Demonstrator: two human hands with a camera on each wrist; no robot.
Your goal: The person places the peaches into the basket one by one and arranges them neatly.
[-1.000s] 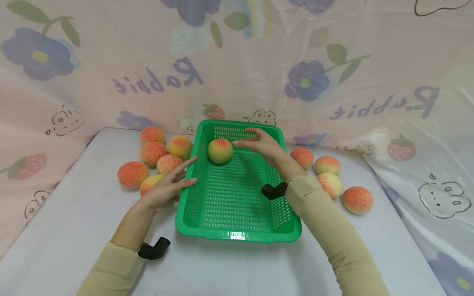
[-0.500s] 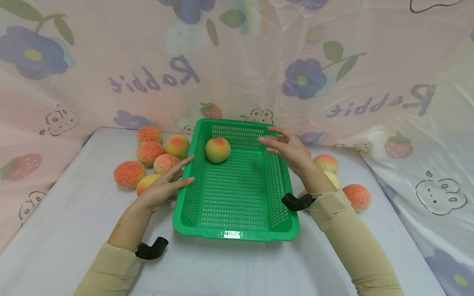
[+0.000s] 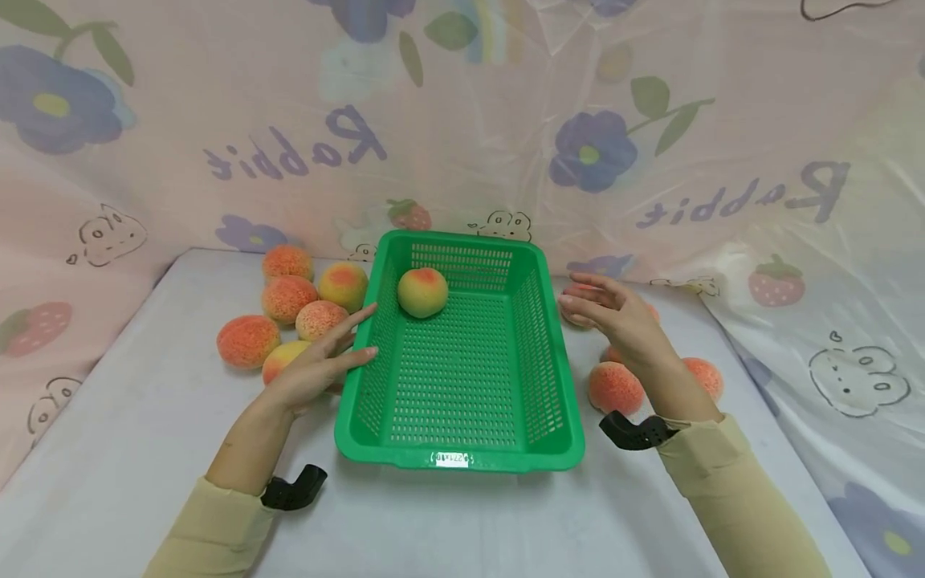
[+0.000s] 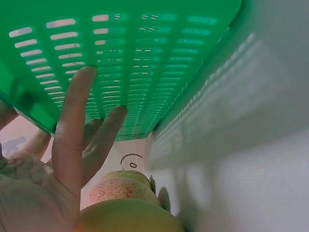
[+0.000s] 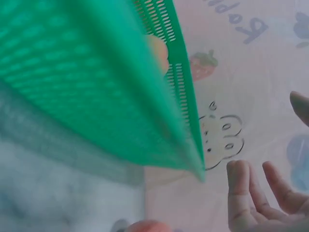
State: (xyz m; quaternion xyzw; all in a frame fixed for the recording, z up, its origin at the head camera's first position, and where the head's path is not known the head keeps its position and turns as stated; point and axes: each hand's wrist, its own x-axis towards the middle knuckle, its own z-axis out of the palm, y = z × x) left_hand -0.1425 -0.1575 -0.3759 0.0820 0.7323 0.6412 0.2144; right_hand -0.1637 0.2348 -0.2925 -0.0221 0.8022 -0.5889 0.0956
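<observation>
A green plastic basket (image 3: 455,459) stands on the white table, with one yellow-red peach (image 3: 422,294) in its far left corner. My left hand (image 3: 311,375) rests at the basket's left rim. In the left wrist view, straight fingers of that left hand (image 4: 67,159) lie against the perforated outer wall. Right of the basket, my right hand (image 3: 630,325) hovers over peaches, partly hiding them; one reddish peach (image 3: 616,388) shows below it. The right wrist view has this right hand (image 5: 263,205) with fingers spread and nothing between them.
Several peaches (image 3: 289,299) cluster left of the basket, one yellow peach (image 3: 280,360) partly behind my left hand. Another peach (image 3: 704,377) lies beyond my right wrist. A printed curtain (image 3: 462,144) hangs behind the table (image 3: 462,522).
My right hand has moved right, out from over the basket to above the right-hand peaches. The left hand stays at the rim, and the peach in the basket has not moved.
</observation>
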